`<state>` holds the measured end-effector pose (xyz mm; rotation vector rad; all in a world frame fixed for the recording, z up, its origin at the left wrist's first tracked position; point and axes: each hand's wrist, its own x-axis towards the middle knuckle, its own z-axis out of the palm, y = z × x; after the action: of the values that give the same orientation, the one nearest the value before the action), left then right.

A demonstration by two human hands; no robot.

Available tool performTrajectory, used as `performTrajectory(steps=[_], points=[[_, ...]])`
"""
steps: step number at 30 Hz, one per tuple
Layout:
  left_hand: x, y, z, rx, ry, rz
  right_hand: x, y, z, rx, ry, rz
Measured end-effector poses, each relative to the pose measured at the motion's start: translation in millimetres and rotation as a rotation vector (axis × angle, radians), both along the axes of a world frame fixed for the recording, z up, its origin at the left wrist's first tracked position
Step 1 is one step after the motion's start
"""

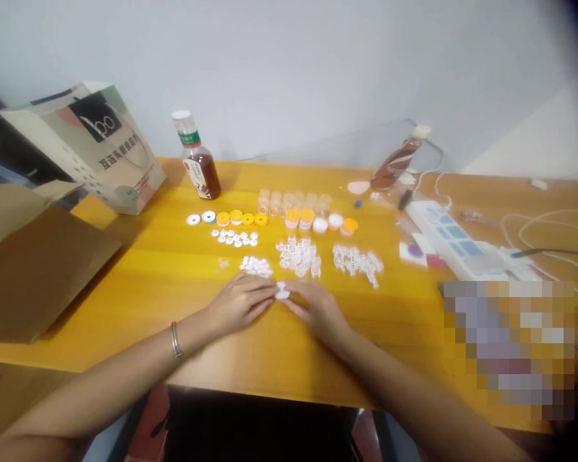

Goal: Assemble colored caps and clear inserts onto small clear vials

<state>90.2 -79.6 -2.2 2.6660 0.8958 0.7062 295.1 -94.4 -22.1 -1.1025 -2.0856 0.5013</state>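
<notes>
The small white piece (pixel 282 292) sits between the person's fingertips, near the front of the yellow table (pixel 241 369), just short of the loose parts. The left hand (pixel 243 301) pinches it from one side and the right hand (pixel 318 309) from the other, fingers curled inward; its exact shape is too blurred to tell.

For such a small thing, a light grip by the fingertips seems best, one hand steadying while the other turns or presses, with force applied squarely so that it does not skid away. Working low over the wood would probably make a dropped bit easy to find. The knuckles should pass clear of the heap of white buttons (pixel 256 265) and the pile of clear parts (pixel 298 256) just beyond, since a brush could mix them.
</notes>
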Motion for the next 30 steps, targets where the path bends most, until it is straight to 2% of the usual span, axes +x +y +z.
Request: performTrajectory(steps=[24,30], points=[[-2.0,-5.3,1.5,0.131,0.215,-0.034,-0.5,-6.3,-2.9,0.136,-0.129,0.012],[0.5,-9.0,-0.1,0.23,0.278,-0.034,-1.0,-8.2,2.8,0.208,-0.237,0.044]])
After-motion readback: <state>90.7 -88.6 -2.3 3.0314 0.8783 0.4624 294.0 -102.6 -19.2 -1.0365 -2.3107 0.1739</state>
